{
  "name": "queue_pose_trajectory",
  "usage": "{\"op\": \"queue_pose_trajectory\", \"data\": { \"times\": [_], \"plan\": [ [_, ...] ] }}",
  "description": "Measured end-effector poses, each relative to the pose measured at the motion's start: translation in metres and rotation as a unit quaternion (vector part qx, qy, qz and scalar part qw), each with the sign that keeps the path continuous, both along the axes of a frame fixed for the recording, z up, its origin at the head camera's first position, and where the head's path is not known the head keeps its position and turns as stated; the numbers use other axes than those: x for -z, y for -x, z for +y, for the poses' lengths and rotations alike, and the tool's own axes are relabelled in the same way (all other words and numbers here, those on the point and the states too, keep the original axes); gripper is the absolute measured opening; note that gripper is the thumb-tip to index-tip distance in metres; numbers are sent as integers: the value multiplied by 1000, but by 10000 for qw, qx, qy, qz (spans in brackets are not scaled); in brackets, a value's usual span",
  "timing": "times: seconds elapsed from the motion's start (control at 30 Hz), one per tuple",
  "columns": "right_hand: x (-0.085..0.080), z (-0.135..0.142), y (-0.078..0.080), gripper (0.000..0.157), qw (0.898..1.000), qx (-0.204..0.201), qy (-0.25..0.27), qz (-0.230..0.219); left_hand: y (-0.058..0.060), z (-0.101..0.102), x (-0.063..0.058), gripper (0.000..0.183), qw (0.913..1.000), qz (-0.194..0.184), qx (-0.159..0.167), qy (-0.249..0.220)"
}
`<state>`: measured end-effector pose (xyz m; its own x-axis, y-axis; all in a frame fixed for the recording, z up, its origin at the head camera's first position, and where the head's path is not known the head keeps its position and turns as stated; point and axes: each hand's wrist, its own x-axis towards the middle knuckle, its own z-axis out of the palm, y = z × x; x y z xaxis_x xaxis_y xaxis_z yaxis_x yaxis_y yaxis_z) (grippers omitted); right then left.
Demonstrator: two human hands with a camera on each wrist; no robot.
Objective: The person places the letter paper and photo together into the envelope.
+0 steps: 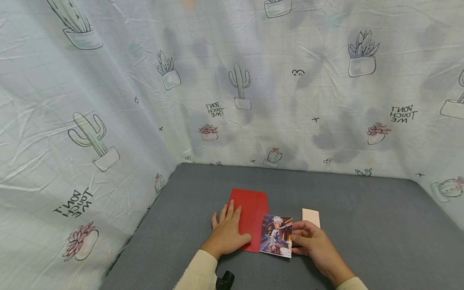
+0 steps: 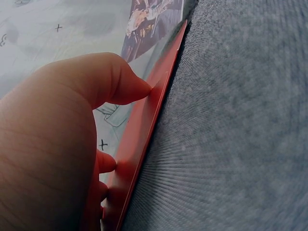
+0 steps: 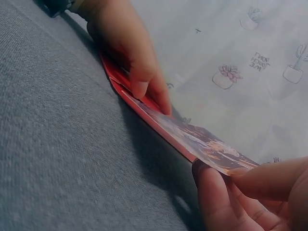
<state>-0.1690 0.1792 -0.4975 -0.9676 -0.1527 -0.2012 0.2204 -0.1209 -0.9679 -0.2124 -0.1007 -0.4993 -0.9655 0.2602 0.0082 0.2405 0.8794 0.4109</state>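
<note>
Glossy card stock sits between my right hand's [image 1: 314, 244] thumb and fingers: I pinch the picture card [image 1: 277, 235] at its right edge, thumb on top and fingertips [image 3: 210, 191] underneath, holding it almost level so its left edge meets the red envelope [image 1: 252, 212]. From the right wrist view that edge looks to be at or just inside the envelope's opening, though I cannot tell how far in it goes. My left hand [image 1: 226, 233] lies flat with fingers straight on the envelope's near left part, gripping nothing, most likely pinning the thin paper to the table so it does not slide as the card pushes against it. Its thumb tip [image 2: 139, 89] presses the envelope's edge. The envelope is a smooth, flat red rectangle; the card is stiff, printed with a costumed figure. Just beyond my right hand lies a small pale slip [image 1: 311, 216]. The grey table [image 1: 369, 225] has a fine woven texture, and a wrinkled cactus-print sheet [image 1: 108, 100] hangs behind and to the left.
</note>
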Motion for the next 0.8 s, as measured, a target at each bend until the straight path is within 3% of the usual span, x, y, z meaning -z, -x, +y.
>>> {"op": "queue_pose_trajectory", "data": {
  "times": [0.8],
  "plan": [
    [-5, -16, 0, 36, 9999, -9, 50, -132, 2, -1, 2, 91, 9999, 81, 83, -50]
  ]
}}
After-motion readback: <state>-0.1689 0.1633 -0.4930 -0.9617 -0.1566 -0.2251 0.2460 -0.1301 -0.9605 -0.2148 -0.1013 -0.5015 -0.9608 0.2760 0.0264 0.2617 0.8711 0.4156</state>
